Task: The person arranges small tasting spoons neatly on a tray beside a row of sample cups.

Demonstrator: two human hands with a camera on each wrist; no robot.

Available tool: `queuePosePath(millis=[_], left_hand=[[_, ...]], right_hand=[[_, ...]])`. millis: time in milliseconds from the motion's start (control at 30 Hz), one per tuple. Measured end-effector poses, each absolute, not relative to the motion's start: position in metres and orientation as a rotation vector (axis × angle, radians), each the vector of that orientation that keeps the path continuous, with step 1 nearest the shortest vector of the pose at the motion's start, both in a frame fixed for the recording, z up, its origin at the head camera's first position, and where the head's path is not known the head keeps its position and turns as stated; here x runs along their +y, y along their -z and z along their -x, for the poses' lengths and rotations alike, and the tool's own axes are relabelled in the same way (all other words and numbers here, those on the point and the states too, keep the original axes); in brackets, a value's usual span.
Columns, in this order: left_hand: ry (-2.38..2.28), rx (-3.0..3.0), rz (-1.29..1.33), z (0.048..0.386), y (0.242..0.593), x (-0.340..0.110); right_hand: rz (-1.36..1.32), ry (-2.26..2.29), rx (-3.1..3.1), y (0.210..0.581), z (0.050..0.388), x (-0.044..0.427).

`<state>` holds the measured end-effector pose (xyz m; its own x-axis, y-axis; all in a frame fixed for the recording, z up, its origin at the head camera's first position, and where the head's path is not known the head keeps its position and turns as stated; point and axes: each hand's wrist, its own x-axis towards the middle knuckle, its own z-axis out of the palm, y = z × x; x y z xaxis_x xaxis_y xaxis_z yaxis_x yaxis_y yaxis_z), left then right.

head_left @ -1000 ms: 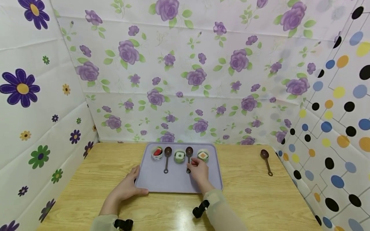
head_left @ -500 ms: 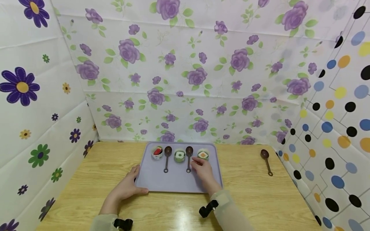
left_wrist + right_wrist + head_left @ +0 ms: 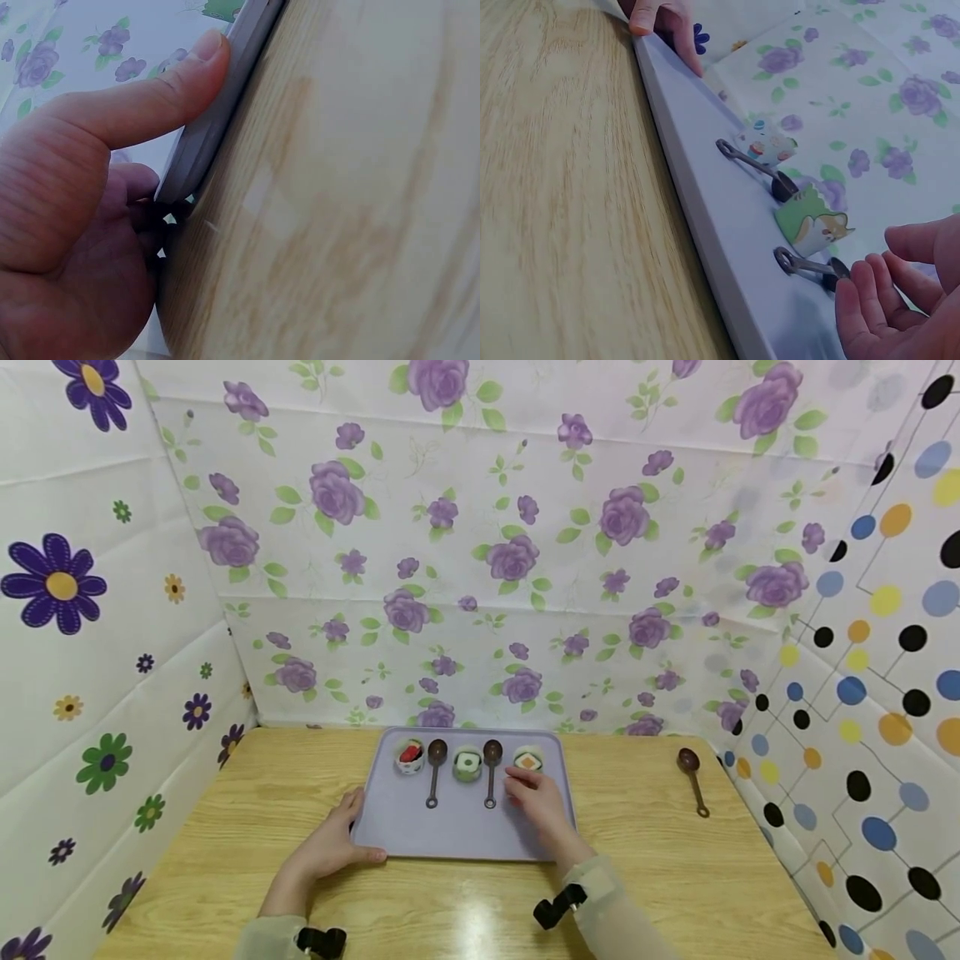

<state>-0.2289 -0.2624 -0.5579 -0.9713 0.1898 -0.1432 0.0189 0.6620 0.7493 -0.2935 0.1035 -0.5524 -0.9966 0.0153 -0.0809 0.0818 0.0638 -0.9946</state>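
- Behind your table hangs a white cloth (image 3: pixel 465 560) printed with purple roses.
- The wood-grained table (image 3: pixel 637 827) spreads before you, well past both sides of the tray.
- On it lies the lilac tray (image 3: pixel 420 831), its far edge near the cloth.
- Your left hand (image 3: pixel 326 847) grips the tray's near left corner, thumb on the near rim, fingers at the left side.
- Your right hand (image 3: pixel 538 802) is over the tray's right part, fingers bent and free, a narrow gap to the thumb.
- Left spoon (image 3: pixel 437 752) and middle spoon (image 3: pixel 492 752) lie between the cups, bowls away from you; your right fingers are just beside the middle one. The right spoon (image 3: pixel 688 762) lies on the table.
- Three cups stand along the tray's far side: red-topped cup (image 3: pixel 410 758), green cup (image 3: pixel 468 763), orange-topped cup (image 3: pixel 528 761).
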Motion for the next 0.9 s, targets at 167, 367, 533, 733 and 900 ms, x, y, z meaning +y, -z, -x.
queuePosePath(millis=[167,367,533,733,900], left_hand=[[-1.21,2.666,-0.171,0.23,0.56,-0.262],[-1.21,2.67,-0.169,0.228,0.558,-0.262],[-1.206,2.668,-0.167,0.227,0.557,-0.261],[-1.202,2.66,-0.158,0.227,0.557,-0.261],[-1.204,2.65,-0.154,0.227,0.556,-0.261]], right_hand=[[-0.089,2.107,2.256,0.55,0.295,0.116],[-0.105,2.158,2.209,0.542,0.295,0.13],[-0.085,2.163,2.198,0.535,0.294,0.14],[-0.105,2.152,2.186,0.528,0.292,0.156],[-0.111,2.166,2.172,0.524,0.292,0.171]])
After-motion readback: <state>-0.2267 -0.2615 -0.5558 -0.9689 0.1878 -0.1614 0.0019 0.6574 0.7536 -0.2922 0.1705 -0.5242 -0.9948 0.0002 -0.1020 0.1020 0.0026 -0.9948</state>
